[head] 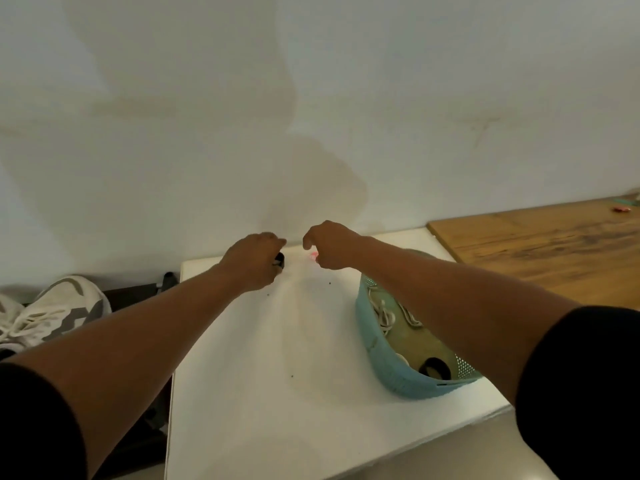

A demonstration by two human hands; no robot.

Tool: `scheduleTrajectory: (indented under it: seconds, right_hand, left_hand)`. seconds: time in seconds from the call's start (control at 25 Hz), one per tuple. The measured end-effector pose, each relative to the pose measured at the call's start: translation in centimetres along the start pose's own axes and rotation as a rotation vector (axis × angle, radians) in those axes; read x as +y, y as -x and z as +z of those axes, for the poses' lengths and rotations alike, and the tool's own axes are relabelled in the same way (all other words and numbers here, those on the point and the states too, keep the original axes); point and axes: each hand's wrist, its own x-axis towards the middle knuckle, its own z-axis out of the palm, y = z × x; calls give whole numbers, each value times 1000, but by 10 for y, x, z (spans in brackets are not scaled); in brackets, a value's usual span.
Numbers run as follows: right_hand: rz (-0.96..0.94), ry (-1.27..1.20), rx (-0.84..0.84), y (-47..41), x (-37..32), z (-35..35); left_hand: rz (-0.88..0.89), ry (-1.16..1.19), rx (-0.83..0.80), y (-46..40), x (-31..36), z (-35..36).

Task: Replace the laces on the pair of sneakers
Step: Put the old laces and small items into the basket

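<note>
Both my arms reach to the far edge of a white table (pixel 277 341) by the wall. My left hand (pixel 254 259) curls round a small dark object (pixel 280 260) there; what it is I cannot tell. My right hand (pixel 329 245) hangs beside it, fingers bent over a small pink thing (pixel 313 255); whether it holds it is unclear. A blue basket (pixel 391 372) on the table's right holds an olive-green sneaker (pixel 412 337) with pale laces (pixel 384 315). White and grey sneakers (pixel 52 313) lie at far left, off the table.
A wooden tabletop (pixel 540 247) adjoins at the right, with small coloured items (pixel 623 206) at its far end. A white wall rises just behind the hands. Dark furniture (pixel 138 292) sits left of the white table. Tiny dark specks dot the table.
</note>
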Motion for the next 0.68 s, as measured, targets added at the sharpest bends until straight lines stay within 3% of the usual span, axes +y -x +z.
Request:
scheduleTrajectory:
  seconds: [0.16, 0.36, 0.68]
  right_hand:
    - [-13, 60, -58, -21, -3, 20]
    - [7, 161, 7, -26, -15, 30]
    - [21, 92, 59, -10, -19, 27]
  left_hand:
    - [-55, 50, 51, -21, -5, 15]
    - [-93, 33, 80, -33, -9, 32]
    - [-132, 170, 242, -10, 3, 27]
